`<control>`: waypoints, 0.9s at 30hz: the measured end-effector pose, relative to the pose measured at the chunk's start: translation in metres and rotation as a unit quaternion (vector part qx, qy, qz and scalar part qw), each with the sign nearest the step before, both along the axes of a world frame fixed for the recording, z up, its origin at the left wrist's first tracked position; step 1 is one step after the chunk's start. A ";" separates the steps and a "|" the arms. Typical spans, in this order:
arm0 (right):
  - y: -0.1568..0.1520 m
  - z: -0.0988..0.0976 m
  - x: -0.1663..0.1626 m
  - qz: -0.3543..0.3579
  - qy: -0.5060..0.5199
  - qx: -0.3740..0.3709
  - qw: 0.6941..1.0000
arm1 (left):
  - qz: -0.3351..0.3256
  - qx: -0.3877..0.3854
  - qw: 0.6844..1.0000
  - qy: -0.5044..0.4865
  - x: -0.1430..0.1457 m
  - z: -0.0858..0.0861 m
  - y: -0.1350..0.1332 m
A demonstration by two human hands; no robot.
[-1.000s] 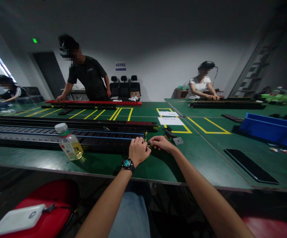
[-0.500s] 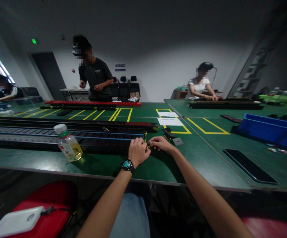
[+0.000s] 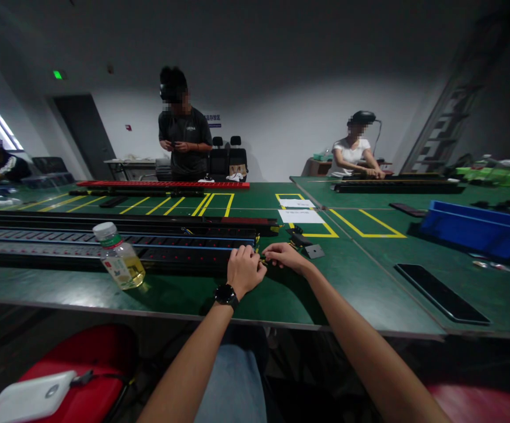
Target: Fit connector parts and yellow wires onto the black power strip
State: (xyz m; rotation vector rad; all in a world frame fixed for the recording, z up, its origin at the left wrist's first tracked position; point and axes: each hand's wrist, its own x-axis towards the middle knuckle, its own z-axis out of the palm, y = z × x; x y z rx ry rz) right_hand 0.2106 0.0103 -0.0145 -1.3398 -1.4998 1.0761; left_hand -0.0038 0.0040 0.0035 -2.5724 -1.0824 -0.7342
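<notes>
A long black rail (image 3: 105, 245) with blue edges and rows of red dots lies across the green table (image 3: 184, 294). At its right end my left hand (image 3: 244, 269), with a black watch on the wrist, is curled shut against the rail's end. My right hand (image 3: 287, 256) pinches small yellow and black wires at that same end, fingertips meeting the left hand. What the left fingers hold is hidden. A small grey plate (image 3: 314, 251) and black parts (image 3: 298, 237) lie just beyond my right hand.
A plastic bottle (image 3: 117, 256) of yellow drink stands left of my hands. A black flat panel (image 3: 440, 292) and blue bin (image 3: 473, 228) lie to the right. White papers (image 3: 299, 215) sit in yellow floor markings. Three other people work at further benches. A white power bank (image 3: 28, 396) rests on a red stool.
My hands stay at the rail's end. The standing person in the dark shirt has walked rightward behind the red rail and now holds both hands at chest height.
</notes>
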 end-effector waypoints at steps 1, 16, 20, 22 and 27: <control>0.000 0.000 0.000 -0.001 0.000 -0.002 1.000 | 0.000 -0.001 1.000 0.000 0.000 0.000 0.000; 0.003 0.000 -0.002 -0.009 0.010 -0.005 1.000 | 0.004 0.011 1.000 -0.002 0.000 -0.001 0.002; 0.002 0.002 -0.003 -0.006 0.007 -0.006 1.000 | 0.000 0.004 1.000 -0.007 0.000 -0.001 0.003; 0.001 0.003 -0.004 -0.006 0.008 -0.007 1.000 | 0.001 0.003 1.000 -0.006 0.000 -0.001 0.003; 0.001 0.005 -0.005 -0.009 0.005 -0.006 1.000 | 0.003 0.011 1.000 -0.003 0.000 0.000 0.003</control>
